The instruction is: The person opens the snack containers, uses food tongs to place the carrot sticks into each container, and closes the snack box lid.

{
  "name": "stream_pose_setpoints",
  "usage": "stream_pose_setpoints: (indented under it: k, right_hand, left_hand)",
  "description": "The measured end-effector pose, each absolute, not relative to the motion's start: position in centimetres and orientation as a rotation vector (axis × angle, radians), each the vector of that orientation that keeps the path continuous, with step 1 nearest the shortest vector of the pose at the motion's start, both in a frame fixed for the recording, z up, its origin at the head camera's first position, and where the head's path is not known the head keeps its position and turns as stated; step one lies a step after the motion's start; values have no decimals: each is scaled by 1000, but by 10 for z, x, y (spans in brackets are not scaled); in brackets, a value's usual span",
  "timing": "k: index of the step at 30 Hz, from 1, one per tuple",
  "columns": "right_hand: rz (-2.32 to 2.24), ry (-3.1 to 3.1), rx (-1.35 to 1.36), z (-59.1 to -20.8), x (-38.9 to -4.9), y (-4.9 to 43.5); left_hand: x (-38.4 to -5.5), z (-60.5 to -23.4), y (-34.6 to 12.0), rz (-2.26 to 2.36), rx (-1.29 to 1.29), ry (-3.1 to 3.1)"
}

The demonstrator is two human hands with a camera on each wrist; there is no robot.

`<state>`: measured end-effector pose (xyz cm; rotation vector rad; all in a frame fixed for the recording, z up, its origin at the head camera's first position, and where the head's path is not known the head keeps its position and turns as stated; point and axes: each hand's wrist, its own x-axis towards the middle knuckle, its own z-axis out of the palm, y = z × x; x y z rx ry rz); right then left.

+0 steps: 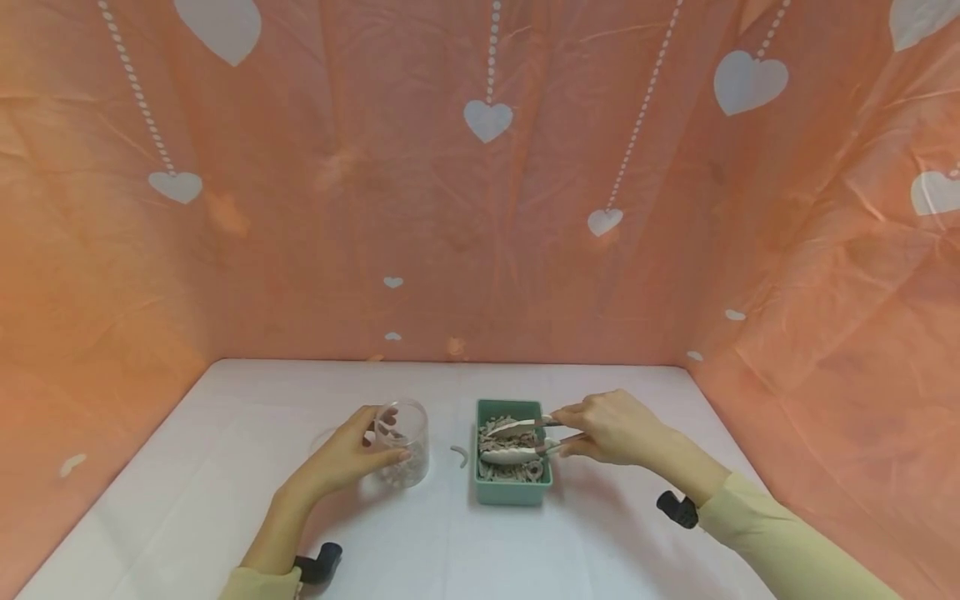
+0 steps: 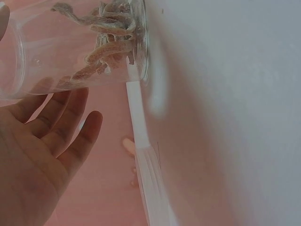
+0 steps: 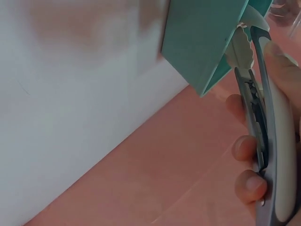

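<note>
My left hand (image 1: 348,457) grips a clear plastic jar (image 1: 405,421), thumb on the near side and fingers on the far side. Brownish curled strips (image 2: 110,44) lie in the jar's lower part, and the jar stands upright on the table. With my right hand (image 1: 611,425) I hold a pair of tongs (image 3: 280,141) with grey-and-white handles. Their scalloped tips (image 1: 510,456) are spread apart inside a green rectangular box (image 1: 510,494), over a heap of similar strips (image 1: 525,473). Whether the tips pinch a strip cannot be made out.
One curved strip (image 1: 460,455) lies on the white table (image 1: 495,550) between jar and box. A faint clear round edge (image 1: 321,439) shows behind my left hand. Orange cloth (image 1: 420,208) with white hearts hangs round the table's back and sides.
</note>
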<state>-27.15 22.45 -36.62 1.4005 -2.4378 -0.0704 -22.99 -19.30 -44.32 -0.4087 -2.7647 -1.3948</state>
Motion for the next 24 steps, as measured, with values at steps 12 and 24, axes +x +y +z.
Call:
stream_pose_setpoints:
  k: [12,24]
  right_hand:
    - [61,-2444,1363,-375,-273,235]
    - [139,-2501,1269,-383,-267,245]
  left_hand:
    - [-232,-447,-194,-1383,-397,-2770]
    - [-233,-446,-193,-1394,-386,-2765]
